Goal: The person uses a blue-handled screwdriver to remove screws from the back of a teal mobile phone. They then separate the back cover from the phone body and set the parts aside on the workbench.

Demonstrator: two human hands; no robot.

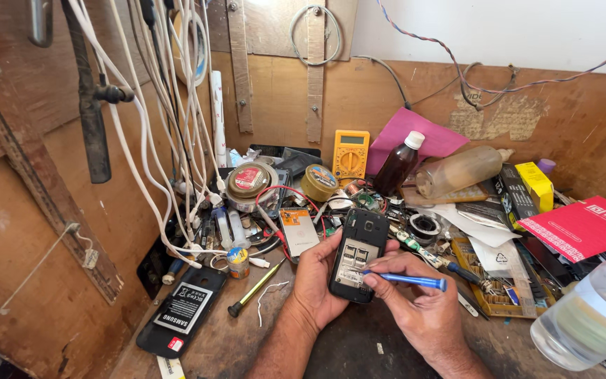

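— What's the biggest thing around the hands?

— The wooden workbench [247, 344], cluttered and boxed in by wooden walls. Out to the right of the grip, at the frame edge, lies a clear plastic bottle [590, 316] on its side; beyond it up the bench is a red box [587, 226]. Well to the left of the grip lies a black back cover [177, 312] with a phone battery resting on it.

— And the phone itself?

— A black phone with its back off [358, 254] sits in the left hand [317, 281]. That hand cups it from the left and beneath, fingers curled round the lower edge, thumb against the left side. Its long axis runs away from the person, top end tipped slightly right, open back facing up.

— The other hand?

— The right hand [415, 298] pinches a blue-handled screwdriver [408, 281] between thumb and fingers, closed tight on the handle. The tool lies nearly level, handle end to the right, tip pointing left onto the lower part of the open back, by the silvery card slots. So the work spot lies just left of the right grip, and the right hand is the nearer one to it.

— Anything small close by?

— Just above the left hand, a loose circuit board with an orange patch [297, 230]. Left of that hand, a yellow-green screwdriver [255, 289] lies slanted. Farther back stands a yellow multimeter [351, 156], beside it a brown bottle [398, 165].
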